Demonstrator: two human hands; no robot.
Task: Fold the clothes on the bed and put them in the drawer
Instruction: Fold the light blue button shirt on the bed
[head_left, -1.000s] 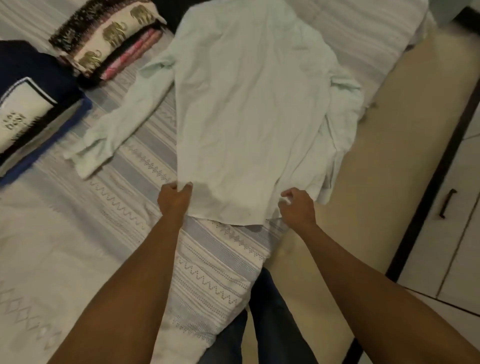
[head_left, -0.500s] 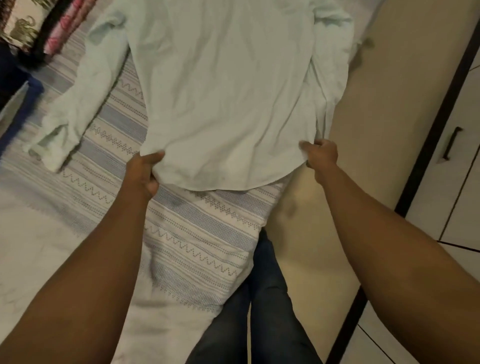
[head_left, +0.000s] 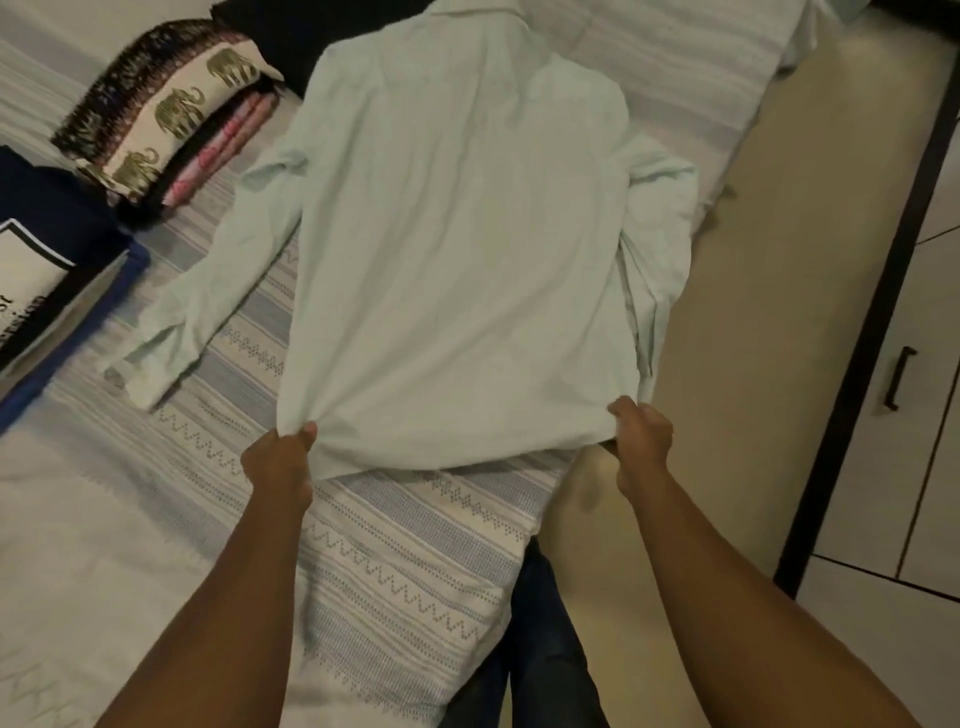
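Observation:
A pale mint long-sleeved shirt (head_left: 457, 249) lies spread back-up on the bed (head_left: 410, 545), collar at the far end. My left hand (head_left: 278, 460) grips its bottom-left hem corner. My right hand (head_left: 641, 436) grips the bottom-right hem corner near the bed's edge. The hem is pulled taut between them and lifted a little off the sheet. The left sleeve (head_left: 197, 296) lies stretched out on the striped sheet. The right sleeve (head_left: 657, 249) is bunched along the shirt's side at the bed edge.
A folded stack with elephant-print cloth (head_left: 171, 109) sits at the far left. Beside it lies a navy folded garment with white print (head_left: 41, 275). A beige floor strip (head_left: 769, 291) runs right of the bed. White cabinet fronts with a dark handle (head_left: 898, 376) stand at the right.
Both hands kept hold of the hem corners and moved further apart, stretching the shirt's bottom edge flat. The view shifted so the folded stacks at the left show again.

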